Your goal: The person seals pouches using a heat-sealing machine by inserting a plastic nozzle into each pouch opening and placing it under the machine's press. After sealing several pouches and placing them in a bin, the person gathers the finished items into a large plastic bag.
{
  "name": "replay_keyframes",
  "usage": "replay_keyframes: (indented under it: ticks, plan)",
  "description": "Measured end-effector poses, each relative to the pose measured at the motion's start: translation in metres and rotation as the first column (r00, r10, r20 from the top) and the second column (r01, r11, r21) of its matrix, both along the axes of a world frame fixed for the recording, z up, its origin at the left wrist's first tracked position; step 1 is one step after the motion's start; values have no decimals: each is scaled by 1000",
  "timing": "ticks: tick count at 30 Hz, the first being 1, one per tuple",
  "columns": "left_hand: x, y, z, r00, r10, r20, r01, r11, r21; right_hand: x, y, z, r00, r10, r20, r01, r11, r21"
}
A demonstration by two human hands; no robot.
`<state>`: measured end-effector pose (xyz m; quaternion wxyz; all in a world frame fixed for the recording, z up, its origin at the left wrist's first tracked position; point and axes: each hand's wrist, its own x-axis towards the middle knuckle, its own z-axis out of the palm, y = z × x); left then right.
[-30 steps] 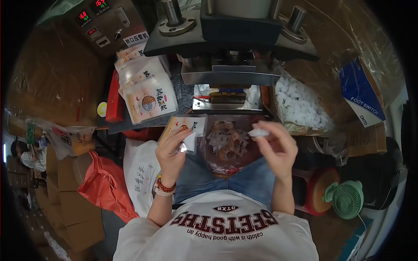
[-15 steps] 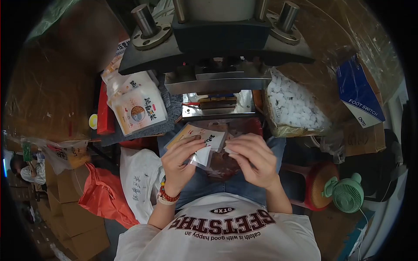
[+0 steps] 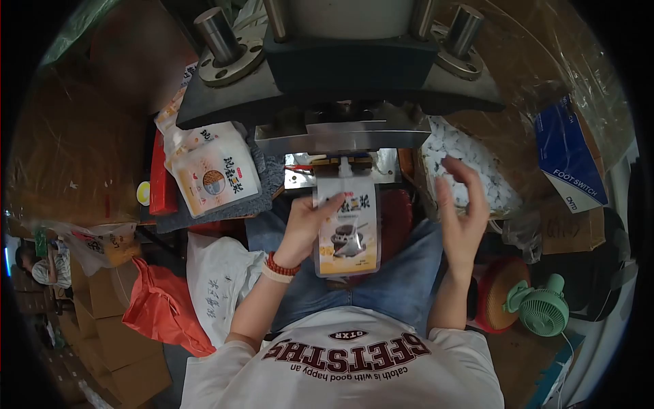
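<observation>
My left hand (image 3: 306,225) grips a printed plastic pouch (image 3: 349,235) by its left side, thumb across the front. The pouch hangs upright below the press, and a white spout (image 3: 345,165) stands at its top edge, at the dark slot under the metal bar (image 3: 340,138). On the other side, my right hand (image 3: 463,218) is held up, fingers apart and holding nothing. It is beside the box's heap of small white plastic pieces (image 3: 460,153), with the fingertips overlapping the heap's near edge in this view.
The press (image 3: 347,65) fills the top middle, between two steel posts. More printed pouches (image 3: 218,167) lie stacked on a grey cloth at left. A green fan (image 3: 543,310) and a red-rimmed stool (image 3: 501,293) are at lower right, below a blue foot switch box (image 3: 569,157).
My left hand has raised the pouch to the press, its spout now at the slot. My right hand has left the pouch and moved right, opening beside the white pieces.
</observation>
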<state>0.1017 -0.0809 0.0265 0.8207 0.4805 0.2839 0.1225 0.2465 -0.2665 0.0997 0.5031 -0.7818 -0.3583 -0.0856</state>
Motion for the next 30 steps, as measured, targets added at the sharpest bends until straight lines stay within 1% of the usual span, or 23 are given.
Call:
replay_keyframes:
  ticks: [2, 4, 7, 9, 10, 11, 12, 13, 14, 15, 16, 17, 18, 19, 20, 21, 23, 24, 26, 27, 28, 29, 30]
  plan:
    - [14, 11, 6, 995, 44, 88, -33, 992, -120, 21, 5, -3, 996, -92, -10, 92, 995, -23]
    - [16, 19, 4, 996, 10, 84, -2, 995, -102, 45, 13, -31, 954, -118, 277, 211, 918, -335]
    - [21, 16, 11, 994, 59, 89, -54, 997, -58, 57, 15, -49, 968, -16, 249, 119, 908, -402]
    - [17, 21, 7, 999, 3, 45, -1, 999, -44, 54, 11, -51, 981, 25, 194, 67, 891, -449]
    - [12, 29, 8, 988, -100, -114, 111, 989, 100, 57, 9, -52, 977, 49, 208, 53, 888, -458]
    - [2, 36, 9, 990, -86, -116, 98, 989, 107, 59, 9, -51, 971, 70, 227, 45, 885, -464]
    - [-10, 41, 10, 974, 142, -176, 1, 775, 632, 56, 8, -45, 982, 46, 183, 53, 865, -499]
    - [-23, 45, 10, 928, 358, -106, -7, 301, 954, 56, 8, -43, 982, 47, 182, 51, 867, -496]
    - [-34, 45, 19, 825, 545, -151, 192, -19, 981, 55, 7, -43, 977, 29, 210, 71, 890, -450]
    - [-47, 45, 28, 694, 712, -108, 427, -286, 858, 54, 6, -43, 971, 9, 237, 90, 910, -404]
    - [-66, 56, 8, 686, 703, -189, 483, -245, 841, 51, 5, -43, 971, 12, 237, 88, 910, -405]
    - [-83, 62, -7, 682, 706, -188, 482, -242, 842, 48, 7, -42, 975, -65, 213, 114, 968, -225]
    - [-99, 67, -20, 771, 592, -235, 450, -245, 859, 43, 10, -40, 975, -138, 175, 146, 989, -35]
    - [-107, 69, -24, 845, 459, -273, 418, -250, 874, 34, 11, -34, 974, -140, 175, 147, 989, -28]
    - [-111, 64, -15, 881, 422, -214, 329, -220, 918, 16, 9, -24, 987, 40, -158, -9, 982, 191]
    - [-115, 59, -12, 879, 420, -227, 338, -212, 917, -3, 7, -16, 859, 281, -427, -81, 900, 429]
    - [-118, 53, -5, 918, 366, -153, 120, 112, 986, -37, 18, -9, 737, 546, -399, -246, 766, 594]
    - [-113, 45, 3, 919, 363, -152, 118, 114, 986, -51, 26, -7, 675, 641, -365, -306, 693, 652]
    - [-96, 23, 19, 941, 325, 92, -151, 161, 975, -63, 43, -20, 694, 669, -267, -497, 713, 495]
    - [-92, 17, 24, 955, 256, 150, -171, 63, 983, -68, 52, -24, 750, 631, -199, -533, 755, 383]
    - [-89, 10, 28, 956, 251, 149, -171, 67, 983, -70, 60, -27, 794, 595, -122, -551, 791, 266]
    - [-87, 4, 33, 962, 234, 141, -139, -25, 990, -68, 62, -29, 820, 571, 36, -571, 815, 96]
    - [-86, 0, 38, 966, 220, 135, -110, -119, 987, -65, 59, -25, 821, 570, 40, -571, 816, 93]
